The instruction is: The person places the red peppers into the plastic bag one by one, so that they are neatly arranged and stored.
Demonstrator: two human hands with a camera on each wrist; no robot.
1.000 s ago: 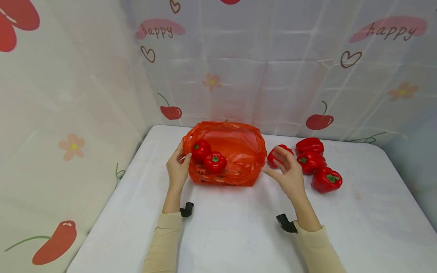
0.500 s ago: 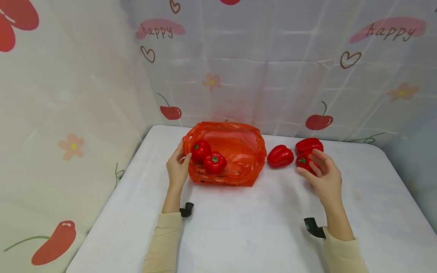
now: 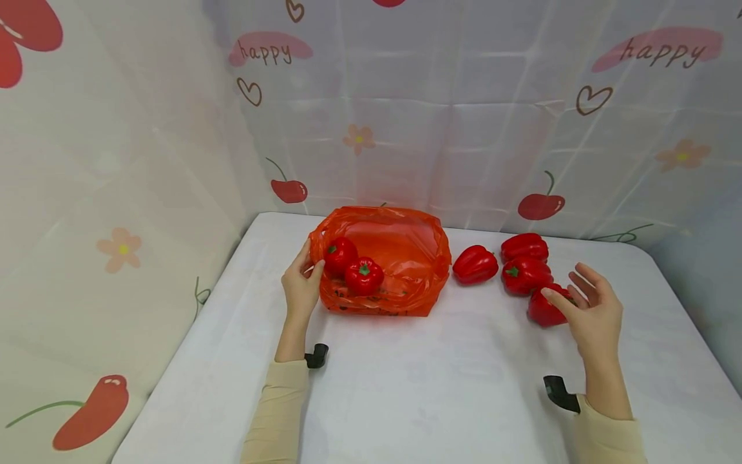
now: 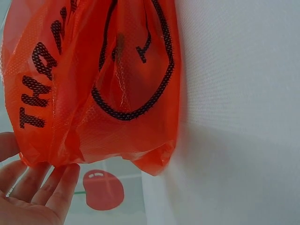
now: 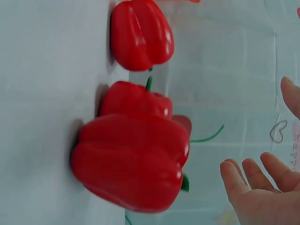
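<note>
- The left hand point(image 3: 300, 287) grips the left rim of the orange bag point(image 3: 400, 258), fingers curled against the plastic; in the left wrist view its fingertips point(image 4: 56, 187) lie against the bag's point(image 4: 93, 79) lower edge.
- The bag stands open on the white desk point(image 3: 406, 386), with black print on its side.
- Two red peppers lie inside it: one point(image 3: 339, 252) near the left hand, another point(image 3: 364, 276) just in front of it, touching.
- The right hand point(image 3: 594, 309) hovers released, fingers spread and relaxed, grasping nothing, just beside the nearest pepper point(image 3: 545, 308) on the desk; I cannot tell whether the thumb touches it.
- In the right wrist view that pepper point(image 5: 133, 164) sits large in front, with the hand's fingers point(image 5: 248, 187) apart from it.
- Three more peppers lie loose on the desk: one point(image 3: 475, 264) just right of the bag, and two point(image 3: 524, 246) point(image 3: 524, 274) close together behind the nearest one.
- A printed curtain point(image 3: 406, 116) with cherries and hearts hangs behind the desk.
</note>
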